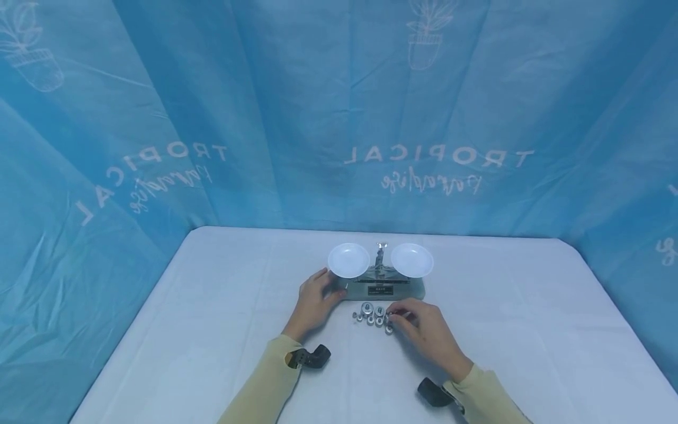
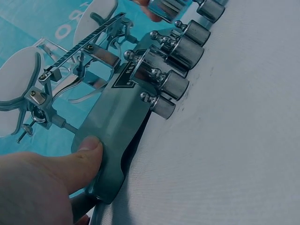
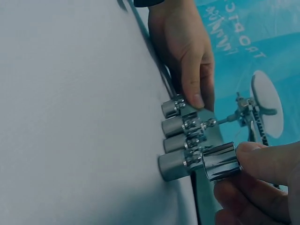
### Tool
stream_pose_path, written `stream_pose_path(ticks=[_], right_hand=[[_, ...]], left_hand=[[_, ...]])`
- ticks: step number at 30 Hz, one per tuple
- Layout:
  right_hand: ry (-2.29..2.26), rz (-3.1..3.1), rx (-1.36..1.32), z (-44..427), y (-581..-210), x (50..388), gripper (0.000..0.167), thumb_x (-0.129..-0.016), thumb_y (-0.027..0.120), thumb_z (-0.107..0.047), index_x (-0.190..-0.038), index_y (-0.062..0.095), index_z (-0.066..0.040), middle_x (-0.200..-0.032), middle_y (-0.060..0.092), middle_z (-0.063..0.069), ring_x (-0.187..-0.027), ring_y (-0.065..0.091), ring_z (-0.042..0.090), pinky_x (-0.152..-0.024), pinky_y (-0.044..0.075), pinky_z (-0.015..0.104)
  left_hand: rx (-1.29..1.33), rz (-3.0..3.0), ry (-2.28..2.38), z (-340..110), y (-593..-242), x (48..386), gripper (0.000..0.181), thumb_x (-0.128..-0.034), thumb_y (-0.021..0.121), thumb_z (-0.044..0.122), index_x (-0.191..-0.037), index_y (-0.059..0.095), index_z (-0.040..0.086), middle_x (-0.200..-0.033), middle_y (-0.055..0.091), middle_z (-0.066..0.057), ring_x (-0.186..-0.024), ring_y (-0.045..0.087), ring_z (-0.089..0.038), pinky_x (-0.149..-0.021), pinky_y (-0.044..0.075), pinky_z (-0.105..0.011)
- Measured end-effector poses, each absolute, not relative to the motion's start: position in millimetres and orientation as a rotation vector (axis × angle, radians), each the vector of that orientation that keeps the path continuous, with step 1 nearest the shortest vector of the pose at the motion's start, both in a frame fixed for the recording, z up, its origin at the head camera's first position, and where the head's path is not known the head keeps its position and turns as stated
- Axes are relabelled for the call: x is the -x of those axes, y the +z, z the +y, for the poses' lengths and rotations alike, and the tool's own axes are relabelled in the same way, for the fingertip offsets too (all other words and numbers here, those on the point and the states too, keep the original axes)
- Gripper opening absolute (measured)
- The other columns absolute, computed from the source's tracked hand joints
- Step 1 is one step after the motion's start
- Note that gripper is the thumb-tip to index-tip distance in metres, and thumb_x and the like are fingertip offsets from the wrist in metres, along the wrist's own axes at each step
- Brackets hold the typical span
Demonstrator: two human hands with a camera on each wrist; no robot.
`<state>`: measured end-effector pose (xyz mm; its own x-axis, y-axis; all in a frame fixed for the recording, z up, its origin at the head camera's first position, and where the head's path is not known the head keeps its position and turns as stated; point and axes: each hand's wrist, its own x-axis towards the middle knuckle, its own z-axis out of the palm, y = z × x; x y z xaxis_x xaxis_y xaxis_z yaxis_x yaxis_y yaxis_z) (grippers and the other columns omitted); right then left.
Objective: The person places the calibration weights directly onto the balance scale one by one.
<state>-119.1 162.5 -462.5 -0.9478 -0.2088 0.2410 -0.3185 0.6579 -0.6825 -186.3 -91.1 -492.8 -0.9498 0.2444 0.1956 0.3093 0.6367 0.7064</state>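
A grey-green balance scale [image 1: 394, 288] with two white pans [image 1: 348, 260] stands on the table. My left hand [image 1: 312, 303] grips the left end of its base, the thumb [image 2: 89, 154] lying on the front face and the other fingers mostly hidden behind. In front of the base, several knobbed metal weights [image 1: 371, 321] of different sizes stand close together. My right hand [image 1: 424, 333] pinches a shiny cylindrical weight [image 3: 221, 161] between thumb and fingers, at the right side of the group. The right wrist view shows this weight held above the table, near the standing ones.
The white-covered table [image 1: 238, 282] extends to both sides of the scale. A blue printed curtain [image 1: 296, 118] hangs behind the table and along its sides. Each wrist carries a black camera mount [image 1: 318, 357].
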Motion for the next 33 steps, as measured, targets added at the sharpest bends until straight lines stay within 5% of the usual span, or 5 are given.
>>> stream_pose_path(ticks=[33], right_hand=[[1.060,-2.554,-0.427,168.7,-415.5,126.6,0.014,-0.092,0.074,-0.011,-0.105,0.074,-0.015,-0.096,0.072,-0.005,-0.082,0.064,0.009,-0.061,0.053,0.023]], left_hand=[[0.467,-2.755,-1.208,-89.4,-491.3,184.7,0.053,-0.0958,0.067,0.030,-0.143,0.056,0.009,-0.147,0.055,-0.011,-0.144,0.037,-0.036,-0.118,0.019,-0.065]])
